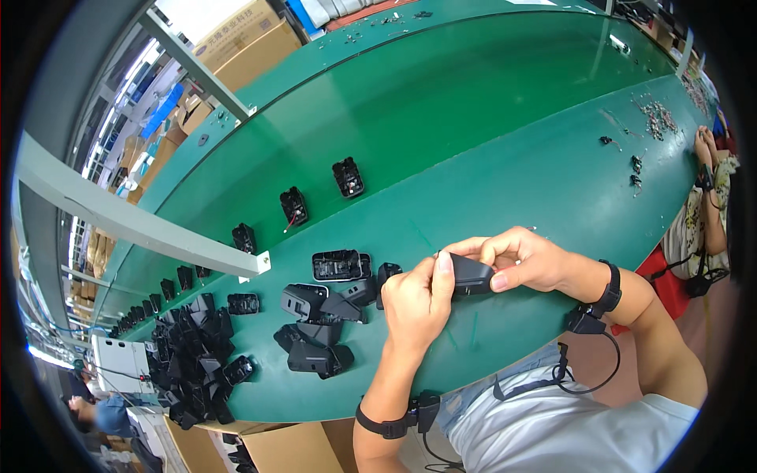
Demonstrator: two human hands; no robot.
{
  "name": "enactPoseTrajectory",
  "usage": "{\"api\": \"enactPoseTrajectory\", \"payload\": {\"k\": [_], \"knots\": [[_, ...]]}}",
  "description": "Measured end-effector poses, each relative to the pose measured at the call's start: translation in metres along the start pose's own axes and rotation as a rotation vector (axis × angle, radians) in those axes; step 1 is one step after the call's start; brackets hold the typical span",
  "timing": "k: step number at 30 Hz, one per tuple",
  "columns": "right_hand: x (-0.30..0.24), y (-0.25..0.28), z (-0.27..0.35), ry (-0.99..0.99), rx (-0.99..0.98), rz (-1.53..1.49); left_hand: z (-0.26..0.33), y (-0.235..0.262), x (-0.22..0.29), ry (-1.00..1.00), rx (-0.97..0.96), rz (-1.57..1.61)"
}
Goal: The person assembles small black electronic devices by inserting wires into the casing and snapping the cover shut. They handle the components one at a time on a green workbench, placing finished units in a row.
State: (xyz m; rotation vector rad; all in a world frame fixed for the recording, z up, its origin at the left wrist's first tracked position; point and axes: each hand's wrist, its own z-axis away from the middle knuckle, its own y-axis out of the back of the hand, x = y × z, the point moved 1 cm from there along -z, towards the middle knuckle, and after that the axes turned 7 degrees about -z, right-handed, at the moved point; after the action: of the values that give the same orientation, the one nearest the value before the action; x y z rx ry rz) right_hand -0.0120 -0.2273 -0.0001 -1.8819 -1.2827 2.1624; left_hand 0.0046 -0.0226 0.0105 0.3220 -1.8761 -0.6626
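Between both hands, above the near edge of the green workbench (536,201), I hold a black plastic housing (471,276). My left hand (422,298) grips its left end, thumb along the top. My right hand (527,258) pinches its right end between thumb and fingers. Just left of my left hand stands a small black part (386,277), partly hidden by that hand. Further left lie an open black housing (341,266) with its hollow inside facing up, and several closed black shells (319,359) in a loose group.
A large heap of black shells (193,355) covers the bench's left end beside a white box (122,364). Open housings (347,177) sit in a row along the green belt. A grey metal post (142,201) rises at left. Small wired parts (658,118) lie far right, near another person's hands (704,146).
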Motion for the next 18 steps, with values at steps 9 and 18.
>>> {"api": "enactPoseTrajectory", "payload": {"k": [9,18], "knots": [[0.0069,-0.0071,-0.0062,0.034,0.058,-0.016,-0.0024,0.0048,0.0020,-0.034,0.091,-0.203],[0.0016,-0.0042,-0.0041,-0.013,0.038,0.004,0.0017,0.0039,0.0032,-0.087,0.162,-0.215]]}}
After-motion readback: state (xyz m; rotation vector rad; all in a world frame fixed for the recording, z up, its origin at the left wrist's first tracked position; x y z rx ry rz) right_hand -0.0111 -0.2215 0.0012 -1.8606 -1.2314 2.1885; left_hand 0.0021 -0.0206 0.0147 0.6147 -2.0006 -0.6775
